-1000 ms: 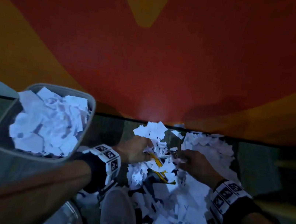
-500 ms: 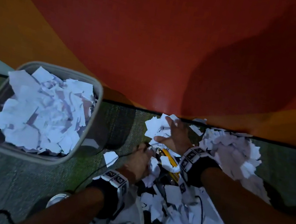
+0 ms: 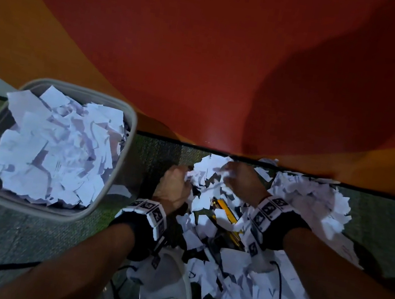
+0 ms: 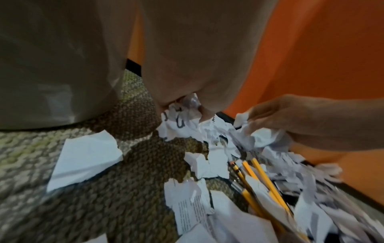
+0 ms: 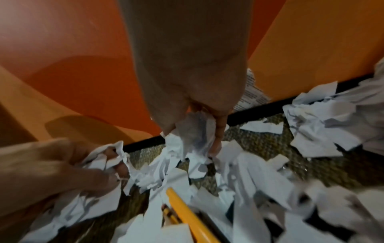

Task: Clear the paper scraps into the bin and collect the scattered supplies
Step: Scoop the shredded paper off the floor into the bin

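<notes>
Half buried under paper scraps: yellow pencils, ends out of sight. Too blurred to read: print on the torn sheet. Cut off by the lower edge: white shoe. Hidden among crumpled paper: fingertips of left hand and right hand.

One bin. Two hands: left hand, right hand. Three yellow pencils showing. One shoe. Paper scraps: too many to count.

Printed lines show on some paper scraps, but too blurred to read any word.
</notes>
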Action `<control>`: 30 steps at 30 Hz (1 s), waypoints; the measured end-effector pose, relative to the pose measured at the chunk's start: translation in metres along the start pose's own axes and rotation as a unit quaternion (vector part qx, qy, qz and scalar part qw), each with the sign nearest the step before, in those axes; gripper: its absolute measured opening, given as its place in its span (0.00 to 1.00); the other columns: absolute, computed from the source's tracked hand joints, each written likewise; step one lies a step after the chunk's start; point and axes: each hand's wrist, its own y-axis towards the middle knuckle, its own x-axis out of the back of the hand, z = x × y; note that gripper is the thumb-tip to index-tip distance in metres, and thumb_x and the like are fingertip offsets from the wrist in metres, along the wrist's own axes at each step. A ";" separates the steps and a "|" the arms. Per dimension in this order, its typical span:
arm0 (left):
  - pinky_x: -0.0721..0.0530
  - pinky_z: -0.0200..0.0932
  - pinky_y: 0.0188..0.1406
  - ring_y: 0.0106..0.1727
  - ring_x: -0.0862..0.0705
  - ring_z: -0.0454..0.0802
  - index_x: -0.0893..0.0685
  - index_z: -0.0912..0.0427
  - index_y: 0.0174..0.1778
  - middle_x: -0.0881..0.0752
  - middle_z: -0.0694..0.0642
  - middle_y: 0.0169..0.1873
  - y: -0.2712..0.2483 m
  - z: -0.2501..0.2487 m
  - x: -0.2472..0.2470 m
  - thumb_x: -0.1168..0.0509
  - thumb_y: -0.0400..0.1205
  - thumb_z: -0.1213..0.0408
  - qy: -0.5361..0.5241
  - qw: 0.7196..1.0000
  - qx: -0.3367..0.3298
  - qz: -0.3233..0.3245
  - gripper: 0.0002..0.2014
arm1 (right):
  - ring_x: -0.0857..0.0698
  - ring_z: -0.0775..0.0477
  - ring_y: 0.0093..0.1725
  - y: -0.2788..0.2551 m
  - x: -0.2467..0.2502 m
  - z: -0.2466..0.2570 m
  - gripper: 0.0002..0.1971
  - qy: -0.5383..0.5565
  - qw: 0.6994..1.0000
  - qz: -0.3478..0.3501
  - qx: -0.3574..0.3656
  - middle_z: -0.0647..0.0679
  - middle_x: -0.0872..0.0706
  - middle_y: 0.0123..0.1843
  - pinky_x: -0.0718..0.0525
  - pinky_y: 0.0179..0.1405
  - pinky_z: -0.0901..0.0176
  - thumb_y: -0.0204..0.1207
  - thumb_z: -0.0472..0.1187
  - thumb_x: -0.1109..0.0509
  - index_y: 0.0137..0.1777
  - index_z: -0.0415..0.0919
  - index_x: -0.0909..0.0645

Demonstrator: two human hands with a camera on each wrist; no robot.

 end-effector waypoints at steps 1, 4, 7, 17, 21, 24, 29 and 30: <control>0.17 0.55 0.54 0.59 0.18 0.66 0.20 0.62 0.68 0.18 0.66 0.59 0.002 0.001 0.000 0.37 0.83 0.67 -0.006 1.000 0.008 -0.001 0.16 | 0.11 0.41 0.50 0.005 0.004 0.001 0.05 0.014 1.000 -0.018 -0.005 0.42 0.10 0.54 0.16 0.43 0.57 0.77 0.35 0.34 0.48 0.44 0.18; 0.20 0.52 0.53 0.60 0.18 0.66 0.25 0.65 0.70 0.18 0.68 0.59 0.005 0.005 0.000 0.38 0.84 0.68 -0.039 0.998 0.044 0.003 0.18 | 0.15 0.38 0.58 0.020 -0.002 -0.007 0.25 0.014 0.999 -0.007 -0.045 0.42 0.13 0.55 0.14 0.53 0.43 0.72 0.61 0.32 0.63 0.47 0.24; 0.22 0.46 0.46 0.55 0.16 0.64 0.25 0.63 0.67 0.15 0.65 0.53 0.002 0.010 -0.002 0.37 0.83 0.68 -0.068 0.996 0.060 0.018 0.16 | 0.36 0.27 0.75 0.019 -0.022 0.004 0.48 -0.055 0.994 0.034 -0.089 0.41 0.35 0.79 0.23 0.66 0.29 0.59 0.78 0.32 0.78 0.57 0.35; 0.24 0.32 0.45 0.53 0.13 0.54 0.14 0.60 0.65 0.10 0.59 0.53 -0.005 0.001 0.005 0.35 0.81 0.74 -0.110 0.992 0.056 -0.004 0.17 | 0.24 0.35 0.70 0.016 -0.041 0.017 0.18 0.004 0.999 -0.024 -0.037 0.37 0.25 0.72 0.23 0.68 0.49 0.78 0.34 0.30 0.68 0.40 0.18; 0.16 0.40 0.47 0.50 0.12 0.57 0.13 0.62 0.63 0.11 0.63 0.48 -0.014 -0.017 0.022 0.35 0.81 0.72 -0.126 0.991 0.052 -0.011 0.15 | 0.16 0.35 0.63 0.005 -0.013 0.026 0.12 0.054 0.997 0.002 -0.063 0.35 0.14 0.62 0.17 0.63 0.45 0.78 0.30 0.31 0.61 0.34 0.14; 0.18 0.36 0.50 0.54 0.12 0.54 0.15 0.61 0.66 0.10 0.61 0.51 -0.025 -0.033 0.040 0.33 0.82 0.68 -0.121 0.992 0.041 0.003 0.16 | 0.11 0.51 0.45 -0.010 0.012 0.035 0.01 0.085 0.994 -0.051 -0.034 0.44 0.10 0.46 0.12 0.46 0.49 0.73 0.34 0.22 0.41 0.38 0.11; 0.22 0.32 0.42 0.51 0.18 0.46 0.20 0.57 0.72 0.16 0.56 0.61 -0.062 -0.072 0.095 0.34 0.86 0.62 -0.122 0.991 -0.024 0.042 0.18 | 0.19 0.51 0.23 -0.059 0.068 0.067 0.02 0.156 0.985 -0.073 -0.019 0.43 0.16 0.29 0.23 0.21 0.62 0.74 0.37 0.25 0.46 0.42 0.14; 0.23 0.34 0.47 0.55 0.19 0.45 0.20 0.57 0.72 0.17 0.52 0.61 -0.070 -0.078 0.107 0.34 0.86 0.62 -0.127 0.990 -0.036 0.044 0.17 | 0.17 0.48 0.30 -0.067 0.076 0.073 0.04 0.149 0.985 -0.089 -0.011 0.42 0.13 0.35 0.22 0.26 0.60 0.74 0.39 0.24 0.47 0.44 0.13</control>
